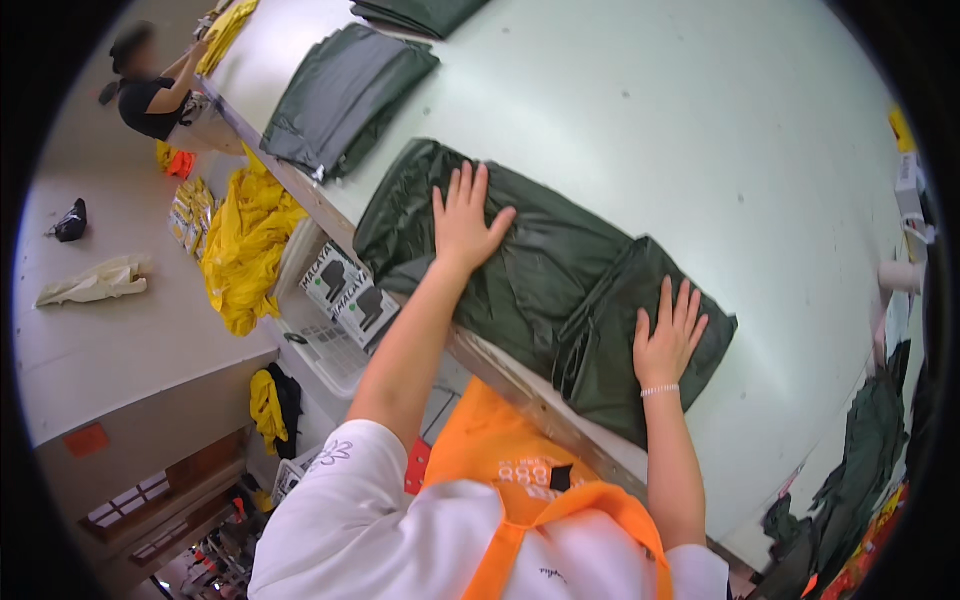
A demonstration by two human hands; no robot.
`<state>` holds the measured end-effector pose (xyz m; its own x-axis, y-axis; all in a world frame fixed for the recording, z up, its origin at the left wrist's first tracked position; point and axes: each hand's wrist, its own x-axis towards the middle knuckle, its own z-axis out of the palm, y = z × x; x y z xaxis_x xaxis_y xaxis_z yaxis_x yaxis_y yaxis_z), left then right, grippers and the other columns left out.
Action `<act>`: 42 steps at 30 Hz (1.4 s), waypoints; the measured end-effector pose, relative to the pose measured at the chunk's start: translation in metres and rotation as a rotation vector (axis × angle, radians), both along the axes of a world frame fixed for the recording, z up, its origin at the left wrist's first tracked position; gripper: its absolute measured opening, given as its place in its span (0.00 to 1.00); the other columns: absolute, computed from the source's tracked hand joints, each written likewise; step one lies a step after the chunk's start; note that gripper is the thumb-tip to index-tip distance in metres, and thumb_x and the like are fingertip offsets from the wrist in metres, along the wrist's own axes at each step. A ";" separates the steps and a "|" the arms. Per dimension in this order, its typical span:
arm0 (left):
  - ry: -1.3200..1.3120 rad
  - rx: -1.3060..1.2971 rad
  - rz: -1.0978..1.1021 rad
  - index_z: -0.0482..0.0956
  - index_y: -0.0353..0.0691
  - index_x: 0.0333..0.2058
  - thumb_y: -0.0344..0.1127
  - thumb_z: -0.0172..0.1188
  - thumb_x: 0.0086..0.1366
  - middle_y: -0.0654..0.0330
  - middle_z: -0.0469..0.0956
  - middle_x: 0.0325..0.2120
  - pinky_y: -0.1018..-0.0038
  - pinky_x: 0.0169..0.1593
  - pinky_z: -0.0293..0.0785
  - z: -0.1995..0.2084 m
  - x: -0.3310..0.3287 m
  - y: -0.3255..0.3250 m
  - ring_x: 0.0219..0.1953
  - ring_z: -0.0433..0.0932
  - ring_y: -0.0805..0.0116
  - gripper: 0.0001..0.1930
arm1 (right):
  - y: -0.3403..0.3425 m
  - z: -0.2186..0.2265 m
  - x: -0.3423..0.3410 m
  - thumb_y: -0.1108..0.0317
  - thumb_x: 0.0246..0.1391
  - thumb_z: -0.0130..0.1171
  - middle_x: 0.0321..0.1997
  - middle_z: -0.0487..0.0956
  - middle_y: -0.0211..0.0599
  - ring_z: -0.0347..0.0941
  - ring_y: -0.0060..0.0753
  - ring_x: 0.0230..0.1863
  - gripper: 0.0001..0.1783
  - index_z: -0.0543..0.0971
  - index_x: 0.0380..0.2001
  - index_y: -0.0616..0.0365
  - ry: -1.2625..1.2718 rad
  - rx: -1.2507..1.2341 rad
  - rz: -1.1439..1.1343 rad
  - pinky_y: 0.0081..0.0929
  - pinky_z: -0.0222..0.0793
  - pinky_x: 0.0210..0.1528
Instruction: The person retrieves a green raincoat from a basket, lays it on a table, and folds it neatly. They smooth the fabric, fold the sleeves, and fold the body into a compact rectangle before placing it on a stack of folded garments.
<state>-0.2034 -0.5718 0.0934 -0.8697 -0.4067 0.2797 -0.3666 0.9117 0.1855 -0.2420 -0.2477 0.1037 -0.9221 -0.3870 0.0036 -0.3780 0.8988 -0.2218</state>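
Note:
A dark green piece of thin, shiny cloth [550, 265], like rainwear, lies folded in a long shape along the near edge of the white table [640, 130]. My left hand [465, 220] rests flat on its left part, fingers spread. On the right end, where a folded section overlaps the rest, my right hand [668, 338] presses down with fingers stretched out. A beaded bracelet [660, 390] circles my right wrist. Neither hand grips anything.
Beyond my left hand lies a folded dark green bundle [350, 95], with another [420, 12] farther back. A white basket [325, 350] holding printed packages stands beside the table, near yellow cloth [245, 245]. A person [160, 95] works at the far left. Dark cloth [860, 450] lies at right.

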 end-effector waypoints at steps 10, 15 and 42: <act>-0.184 0.429 -0.881 0.59 0.48 0.63 0.66 0.62 0.44 0.48 0.50 0.65 0.44 0.65 0.36 0.052 -0.058 0.047 0.68 0.45 0.49 0.49 | -0.073 0.016 -0.026 0.57 0.54 0.53 0.70 0.53 0.46 0.42 0.50 0.71 0.34 0.59 0.64 0.51 -0.100 0.143 -0.076 0.55 0.35 0.68; -0.326 0.566 -0.954 0.51 0.43 0.65 0.67 0.64 0.41 0.50 0.43 0.67 0.50 0.67 0.38 0.019 -0.054 0.025 0.70 0.41 0.55 0.57 | -0.121 0.064 -0.127 0.63 0.52 0.52 0.53 0.71 0.55 0.65 0.53 0.58 0.17 0.79 0.42 0.61 -0.301 0.071 0.095 0.43 0.59 0.60; -0.279 0.914 -1.016 0.61 0.41 0.59 0.49 0.45 0.67 0.54 0.58 0.62 0.59 0.67 0.47 -0.006 -0.070 0.035 0.64 0.56 0.58 0.26 | -0.233 0.106 -0.092 0.77 0.45 0.56 0.56 0.72 0.50 0.71 0.45 0.54 0.32 0.65 0.57 0.68 -1.214 -1.886 -0.596 0.45 0.67 0.58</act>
<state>-0.2730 -0.5370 0.0877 -0.8730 0.4868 0.0310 0.2514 0.3946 0.8838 -0.3341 -0.4811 0.2099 -0.7452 -0.3972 -0.5356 0.6561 -0.5802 -0.4826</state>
